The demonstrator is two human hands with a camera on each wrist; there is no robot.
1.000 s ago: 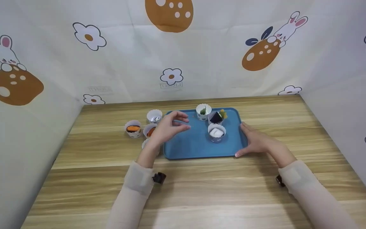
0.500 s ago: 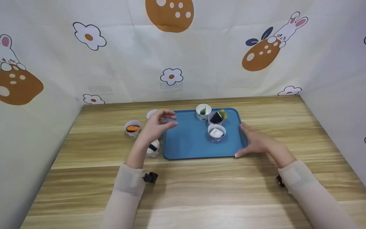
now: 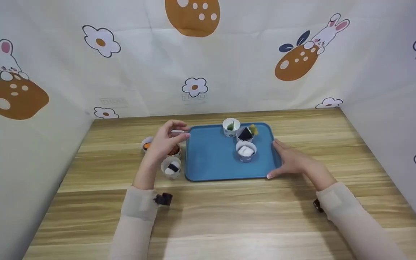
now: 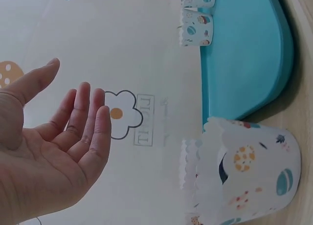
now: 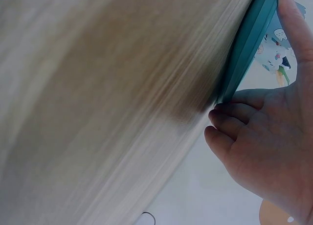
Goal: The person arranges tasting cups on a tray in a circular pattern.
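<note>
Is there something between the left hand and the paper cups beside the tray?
Nothing visible does. The left hand hovers open directly over the paper cups left of the blue tray, with only air between them.

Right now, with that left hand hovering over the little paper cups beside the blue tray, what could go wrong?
The cups left of the tray stand crowded, so the open left hand might tip the rice-roll cup or the orange-filled cup while reaching. The right hand only rests against the tray's edge, so a nudge might slide the tray and its three cups.
</note>
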